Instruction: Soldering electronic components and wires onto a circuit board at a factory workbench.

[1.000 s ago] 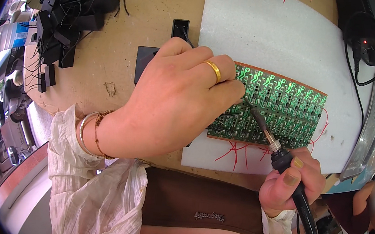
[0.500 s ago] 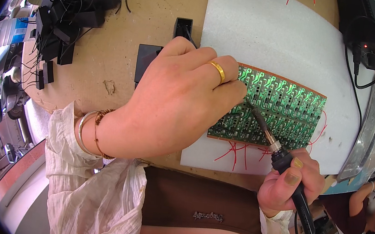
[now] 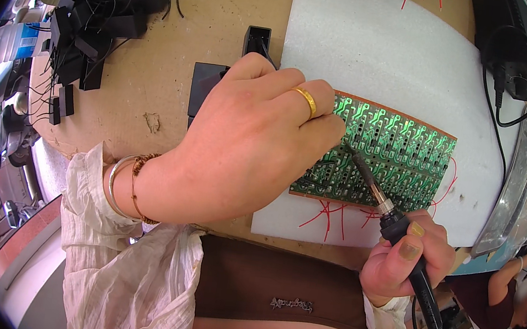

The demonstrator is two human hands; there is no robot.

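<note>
A green circuit board panel [image 3: 403,152] with rows of repeated traces lies on a white foam sheet [image 3: 370,46]. My right hand [image 3: 406,258] grips a soldering iron [image 3: 394,223] by its black handle, its tip pointing up and left to the board. Over the board's left end, my left hand [image 3: 260,138] is closed with fingertips pinched near the iron's tip. What the pinch holds is hidden behind the fingers; a black wire runs toward that hand from a small open black box [image 3: 257,40]. Red wires [image 3: 326,217] stick out from the board's lower edge.
Black boxes with wires [image 3: 101,13] are heaped at the far left. Another black box [image 3: 206,85] sits partly behind my left hand. A black soldering station [image 3: 513,63] with a cable stands at the far right, beside a metal tray [image 3: 514,189]. Another person's arm [image 3: 504,279] shows at right.
Both hands and the iron hold nearly the same place over the board. The red light on the soldering station no longer shows.
</note>
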